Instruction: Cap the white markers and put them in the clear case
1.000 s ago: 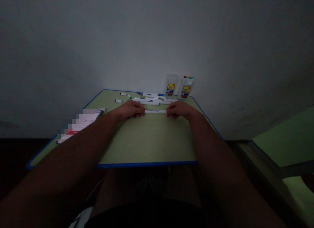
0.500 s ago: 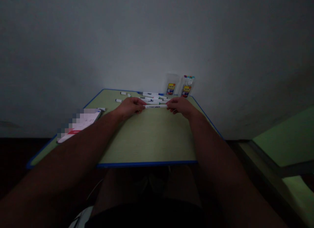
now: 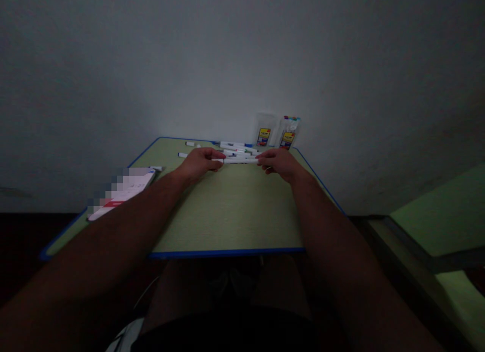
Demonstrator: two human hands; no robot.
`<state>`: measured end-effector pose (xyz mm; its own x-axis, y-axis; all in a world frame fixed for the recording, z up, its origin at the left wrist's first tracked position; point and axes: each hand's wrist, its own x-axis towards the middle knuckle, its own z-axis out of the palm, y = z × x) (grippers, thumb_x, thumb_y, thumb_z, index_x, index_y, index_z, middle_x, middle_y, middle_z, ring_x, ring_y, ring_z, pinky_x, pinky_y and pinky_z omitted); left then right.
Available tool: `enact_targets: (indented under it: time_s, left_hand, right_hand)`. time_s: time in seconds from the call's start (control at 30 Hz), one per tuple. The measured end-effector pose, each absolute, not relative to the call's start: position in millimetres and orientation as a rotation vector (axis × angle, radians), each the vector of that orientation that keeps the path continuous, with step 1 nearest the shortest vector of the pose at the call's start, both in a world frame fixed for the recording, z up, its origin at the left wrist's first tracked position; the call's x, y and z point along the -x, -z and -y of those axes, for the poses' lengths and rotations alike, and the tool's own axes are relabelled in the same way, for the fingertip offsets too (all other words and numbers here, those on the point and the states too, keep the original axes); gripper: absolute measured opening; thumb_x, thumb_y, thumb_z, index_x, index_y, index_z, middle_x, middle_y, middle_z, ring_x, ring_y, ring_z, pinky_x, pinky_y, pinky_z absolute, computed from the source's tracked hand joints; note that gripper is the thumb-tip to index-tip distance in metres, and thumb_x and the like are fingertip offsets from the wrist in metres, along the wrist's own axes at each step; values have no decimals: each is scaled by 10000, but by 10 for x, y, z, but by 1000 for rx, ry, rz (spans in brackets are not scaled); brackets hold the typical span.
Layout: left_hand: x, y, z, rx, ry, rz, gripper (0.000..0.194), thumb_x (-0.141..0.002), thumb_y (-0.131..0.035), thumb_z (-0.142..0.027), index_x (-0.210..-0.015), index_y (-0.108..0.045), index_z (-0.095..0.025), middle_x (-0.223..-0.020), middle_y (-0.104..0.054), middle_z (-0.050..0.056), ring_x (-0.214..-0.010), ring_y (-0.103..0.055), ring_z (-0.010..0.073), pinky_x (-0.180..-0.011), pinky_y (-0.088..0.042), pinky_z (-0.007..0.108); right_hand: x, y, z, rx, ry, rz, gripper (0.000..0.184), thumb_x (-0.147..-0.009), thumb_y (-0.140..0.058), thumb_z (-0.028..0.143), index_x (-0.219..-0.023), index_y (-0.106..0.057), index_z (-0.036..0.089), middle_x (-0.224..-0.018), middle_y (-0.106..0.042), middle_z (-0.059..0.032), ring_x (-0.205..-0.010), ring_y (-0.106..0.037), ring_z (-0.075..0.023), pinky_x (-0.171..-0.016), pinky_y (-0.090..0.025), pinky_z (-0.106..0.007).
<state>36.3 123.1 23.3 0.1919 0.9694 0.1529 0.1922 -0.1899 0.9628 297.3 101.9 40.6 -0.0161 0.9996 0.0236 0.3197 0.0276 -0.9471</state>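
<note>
A white marker [image 3: 241,161] lies crosswise between my two hands, above the far half of the table. My left hand [image 3: 200,164] is closed on its left end, with thumb and fingers pinching it. At the other end, my right hand [image 3: 278,163] pinches the marker between thumb and fingertips. Just behind it, several white markers with blue or green ends [image 3: 237,147] lie in a loose pile. Left of the pile, another white marker [image 3: 183,155] with a dark tip is partly hidden by my left hand.
Two clear plastic marker cases stand against the wall: one [image 3: 264,132] looks unfilled, the other [image 3: 289,133] holds markers with coloured tops. A booklet [image 3: 131,190] with a red band lies at the table's left side. Blue edging [image 3: 227,253] rims the table.
The marker between my hands has turned about its length, so its dark print now shows less. Its left end shows more between my left thumb and fingers. Both hands stay in place.
</note>
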Motion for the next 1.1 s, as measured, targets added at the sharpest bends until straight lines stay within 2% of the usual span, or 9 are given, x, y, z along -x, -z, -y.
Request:
enact_targets:
  time_s: [0.33,0.53,0.77,1.1]
  left_hand:
    - [-363,-137,-1324,-1489,-1211,-868,334,-554,-806,-77,-873,-752,-158,-822,-698,36,-746,-627,146,-753,-533,321]
    - [-394,-141,-1291,-1567,-1223,-827,302,-559,-842,-128,-843,-767,-197,-830,-692,41,-773,-628,172,-678,-541,313]
    - [-502,-196,-1149,-1678,-1221,-944,286,-607,-836,-193,-885,-770,-204,-763,-671,27,-712,-609,160,-593,-503,282]
    - [-536,-226,-1107,-1716,-1208,-971,272,-619,-839,-212,-879,-758,-208,-770,-678,32,-728,-622,171,-584,-495,282]
  right_hand:
    - [-2980,-314,-1064,1399,-995,1516,172,-724,-705,-14,-784,-701,147,-710,-664,-26,-594,-586,-102,-513,-531,-217]
    - [-2897,-302,-1042,1542,-964,1557,191,-731,-669,-52,-789,-681,129,-667,-660,-24,-510,-568,-95,-497,-522,-235]
    - [-2883,-235,-1075,1599,-937,1626,200,-735,-658,-51,-777,-697,140,-647,-674,-24,-481,-567,-96,-475,-495,-224]
    - [-2874,-239,-1069,1616,-918,1645,196,-745,-650,-50,-777,-687,140,-633,-654,-14,-465,-560,-98,-452,-477,-225]
